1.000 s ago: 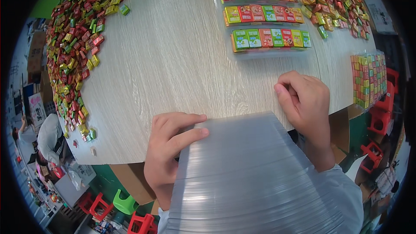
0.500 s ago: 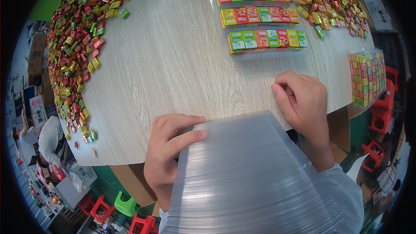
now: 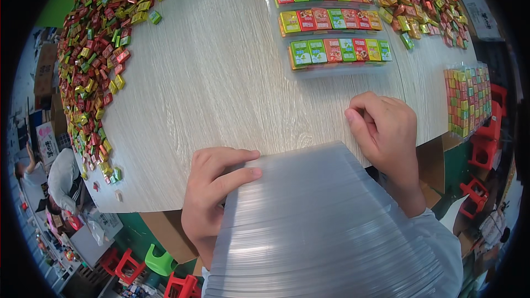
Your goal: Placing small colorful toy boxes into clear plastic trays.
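A tall stack of thin clear plastic sheets (image 3: 309, 209) rises in front of me at the near edge of the table. My left hand (image 3: 218, 187) is at its far left corner, with thumb and forefinger closed on the edge; the other fingers are partly hidden. To the right of the stack, my right hand (image 3: 383, 127) rests on the table, fingers loosely curled and nothing visible in them. Beyond it lies a clear plastic tray (image 3: 331, 72) holding rows of small wrapped sweets (image 3: 339, 49) in red, green and yellow.
Loose wrapped sweets (image 3: 99, 60) are heaped along the left edge of the table (image 3: 193, 88), and another heap (image 3: 414, 5) lies at the far right. A filled clear pack (image 3: 468, 99) stands at the right edge. Stools (image 3: 160, 259) and a bending person (image 3: 63, 179) are beyond the table.
Almost nothing differs. The view has shifted very slightly, and both hands keep their places by the stack.
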Demonstrator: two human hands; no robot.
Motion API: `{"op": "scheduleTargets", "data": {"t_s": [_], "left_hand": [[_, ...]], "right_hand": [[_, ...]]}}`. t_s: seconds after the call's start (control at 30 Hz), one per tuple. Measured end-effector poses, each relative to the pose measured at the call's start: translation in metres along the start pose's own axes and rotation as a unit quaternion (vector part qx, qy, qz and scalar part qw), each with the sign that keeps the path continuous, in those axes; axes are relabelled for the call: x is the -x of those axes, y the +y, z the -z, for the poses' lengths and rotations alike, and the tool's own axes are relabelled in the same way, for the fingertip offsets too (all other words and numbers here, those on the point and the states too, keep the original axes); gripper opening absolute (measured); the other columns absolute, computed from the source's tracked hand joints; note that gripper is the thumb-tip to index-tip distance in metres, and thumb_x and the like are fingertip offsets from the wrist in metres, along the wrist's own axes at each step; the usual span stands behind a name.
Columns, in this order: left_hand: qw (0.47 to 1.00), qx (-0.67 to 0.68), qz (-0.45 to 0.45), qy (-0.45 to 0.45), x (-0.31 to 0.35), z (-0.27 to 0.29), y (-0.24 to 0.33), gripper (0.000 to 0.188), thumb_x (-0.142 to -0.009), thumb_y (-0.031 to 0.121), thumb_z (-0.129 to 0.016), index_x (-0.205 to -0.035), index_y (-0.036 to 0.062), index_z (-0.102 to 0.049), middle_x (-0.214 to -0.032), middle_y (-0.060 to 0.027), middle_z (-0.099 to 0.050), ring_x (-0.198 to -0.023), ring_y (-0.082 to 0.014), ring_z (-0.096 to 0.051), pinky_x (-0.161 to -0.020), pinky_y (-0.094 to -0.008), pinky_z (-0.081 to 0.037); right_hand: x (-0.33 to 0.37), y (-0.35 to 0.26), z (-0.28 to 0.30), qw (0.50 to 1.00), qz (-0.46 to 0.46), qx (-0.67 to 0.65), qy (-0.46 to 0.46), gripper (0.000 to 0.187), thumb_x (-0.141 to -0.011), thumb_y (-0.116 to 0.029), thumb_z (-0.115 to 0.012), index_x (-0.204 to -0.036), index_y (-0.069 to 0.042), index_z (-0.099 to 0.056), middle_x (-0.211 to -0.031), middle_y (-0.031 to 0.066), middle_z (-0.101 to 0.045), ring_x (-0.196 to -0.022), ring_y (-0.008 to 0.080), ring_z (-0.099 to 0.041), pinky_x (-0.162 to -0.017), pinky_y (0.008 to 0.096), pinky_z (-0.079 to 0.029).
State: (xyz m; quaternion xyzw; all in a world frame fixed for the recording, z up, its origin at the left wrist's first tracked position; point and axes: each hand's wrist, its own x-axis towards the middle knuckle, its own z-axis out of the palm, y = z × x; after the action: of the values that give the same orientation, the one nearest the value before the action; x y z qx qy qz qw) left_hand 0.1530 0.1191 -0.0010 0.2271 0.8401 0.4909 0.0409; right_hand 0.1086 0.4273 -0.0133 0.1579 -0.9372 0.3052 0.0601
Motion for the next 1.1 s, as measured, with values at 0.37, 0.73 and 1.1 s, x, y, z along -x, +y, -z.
{"op": "scheduleTargets", "data": {"t_s": [0.37, 0.73, 1.1], "left_hand": [[1.0, -0.004, -0.005, -0.014, 0.0024, 0.0026, -0.0027, 0.052, -0.075, 0.029, -0.085, -0.123, 0.0124, -0.072, -0.126, -0.0135, -0.072, -0.109, -0.0305, -0.066, -0.097, -0.042, -0.043], [1.0, -0.012, -0.016, -0.02, 0.0038, 0.0027, -0.0062, 0.055, -0.075, 0.03, -0.085, -0.125, 0.0128, -0.07, -0.127, -0.0135, -0.071, -0.11, -0.0309, -0.065, -0.098, -0.0423, -0.042], [1.0, -0.003, -0.016, -0.02, 0.0037, 0.0028, -0.0065, 0.056, -0.076, 0.031, -0.085, -0.126, 0.0132, -0.07, -0.128, -0.0139, -0.071, -0.11, -0.0306, -0.065, -0.097, -0.0426, -0.042]], "right_hand": [[-0.0001, -0.0008, 0.0008, 1.0, -0.001, -0.001, -0.007, 0.008, -0.09, -0.009, -0.072, -0.088, -0.005, -0.065, -0.062, 0.0063, -0.053, -0.056, 0.0257, -0.055, -0.059, 0.0378, -0.042], [-0.0005, -0.0021, 0.0021, 1.0, -0.006, -0.001, -0.011, 0.008, -0.09, -0.009, -0.072, -0.088, -0.004, -0.066, -0.063, 0.0067, -0.054, -0.056, 0.0259, -0.055, -0.06, 0.0378, -0.042], [-0.0002, -0.0011, 0.0017, 1.0, 0.004, 0.0, -0.004, 0.007, -0.09, -0.009, -0.072, -0.089, -0.004, -0.066, -0.063, 0.0067, -0.054, -0.056, 0.026, -0.055, -0.059, 0.0378, -0.042]]}}
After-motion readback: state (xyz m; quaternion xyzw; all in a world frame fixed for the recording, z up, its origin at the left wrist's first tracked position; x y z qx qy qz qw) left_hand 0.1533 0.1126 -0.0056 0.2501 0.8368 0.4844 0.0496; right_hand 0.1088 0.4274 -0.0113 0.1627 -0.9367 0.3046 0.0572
